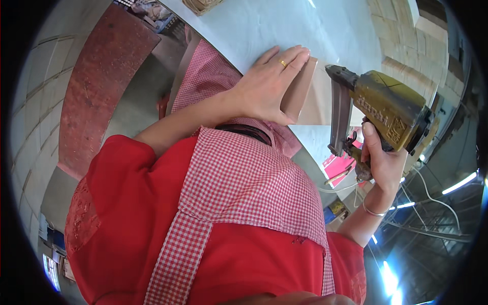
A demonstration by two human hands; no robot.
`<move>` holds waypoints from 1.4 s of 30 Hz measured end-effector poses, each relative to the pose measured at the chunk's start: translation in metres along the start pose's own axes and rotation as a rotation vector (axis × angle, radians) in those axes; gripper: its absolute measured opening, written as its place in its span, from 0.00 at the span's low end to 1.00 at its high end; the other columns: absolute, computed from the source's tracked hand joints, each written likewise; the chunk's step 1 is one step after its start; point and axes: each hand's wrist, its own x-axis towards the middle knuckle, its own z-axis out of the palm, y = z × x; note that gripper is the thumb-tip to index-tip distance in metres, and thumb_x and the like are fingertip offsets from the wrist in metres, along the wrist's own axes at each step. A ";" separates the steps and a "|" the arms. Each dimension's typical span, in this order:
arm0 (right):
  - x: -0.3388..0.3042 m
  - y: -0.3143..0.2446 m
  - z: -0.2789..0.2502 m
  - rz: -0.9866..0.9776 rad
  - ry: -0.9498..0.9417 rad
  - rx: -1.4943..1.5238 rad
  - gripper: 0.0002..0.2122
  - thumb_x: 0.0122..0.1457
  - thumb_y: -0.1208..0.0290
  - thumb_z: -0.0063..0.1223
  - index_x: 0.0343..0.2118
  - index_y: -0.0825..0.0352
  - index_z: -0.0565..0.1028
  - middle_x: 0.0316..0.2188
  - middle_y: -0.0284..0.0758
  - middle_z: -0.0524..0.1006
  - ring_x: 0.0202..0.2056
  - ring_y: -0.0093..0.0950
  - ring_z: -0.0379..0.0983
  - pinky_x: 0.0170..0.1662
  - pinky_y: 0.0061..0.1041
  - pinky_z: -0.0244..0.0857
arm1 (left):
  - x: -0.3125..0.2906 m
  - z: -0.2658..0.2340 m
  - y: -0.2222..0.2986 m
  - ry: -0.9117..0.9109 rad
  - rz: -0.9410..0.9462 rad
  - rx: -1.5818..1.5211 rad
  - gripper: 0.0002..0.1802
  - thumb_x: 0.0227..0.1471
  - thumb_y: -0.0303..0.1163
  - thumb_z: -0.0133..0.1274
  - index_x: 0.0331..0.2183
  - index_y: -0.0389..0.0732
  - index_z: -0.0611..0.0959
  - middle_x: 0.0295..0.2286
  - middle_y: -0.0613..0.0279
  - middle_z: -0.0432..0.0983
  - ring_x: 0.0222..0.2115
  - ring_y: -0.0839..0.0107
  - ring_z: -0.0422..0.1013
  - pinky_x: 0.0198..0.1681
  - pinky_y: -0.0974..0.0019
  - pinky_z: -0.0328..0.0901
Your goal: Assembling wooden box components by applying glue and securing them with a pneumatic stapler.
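Observation:
With fingers at its far end and thumb at its near end, my left hand (272, 84) grips a small wooden box or frame (299, 91) that rests on the pale table (284, 30). A yellow ring is on one finger. My right hand (382, 161) is wrapped round the handle of a yellow-and-black air staple gun (389, 101). The gun's nose and long dark magazine stand just right of the box. A light wooden panel (319, 96) shows between box and magazine. Whether the gun touches the wood I cannot tell.
Stacked light wood pieces (412, 46) line the table's right side. A woven basket (202, 5) sits at the far edge. To the left is a worn red bench (101, 76), with piled boards (30, 117) beyond it. A thin hose or cable (338, 189) runs below the gun.

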 end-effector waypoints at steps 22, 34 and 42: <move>0.024 -0.021 -0.005 0.054 -0.114 -0.122 0.12 0.59 0.69 0.63 0.40 0.71 0.76 0.25 0.29 0.76 0.16 0.14 0.63 0.16 0.16 0.55 | -0.001 -0.004 0.000 -0.011 0.004 0.005 0.72 0.23 0.50 0.73 0.63 0.29 0.51 0.63 0.42 0.50 0.65 0.52 0.50 0.66 0.43 0.46; 0.015 0.023 -0.056 0.109 0.215 -0.042 0.12 0.57 0.66 0.64 0.36 0.70 0.78 0.19 0.27 0.73 0.15 0.14 0.63 0.17 0.17 0.54 | 0.020 -0.040 0.026 0.118 0.111 0.143 0.58 0.27 0.54 0.72 0.55 0.31 0.67 0.60 0.42 0.56 0.62 0.47 0.53 0.62 0.41 0.50; 0.042 0.130 -0.107 0.145 0.233 0.020 0.13 0.56 0.62 0.64 0.30 0.70 0.77 0.13 0.25 0.69 0.12 0.14 0.62 0.15 0.18 0.55 | 0.143 0.063 0.107 -0.483 0.263 0.442 0.48 0.33 0.58 0.69 0.47 0.31 0.75 0.56 0.32 0.63 0.60 0.46 0.55 0.61 0.39 0.50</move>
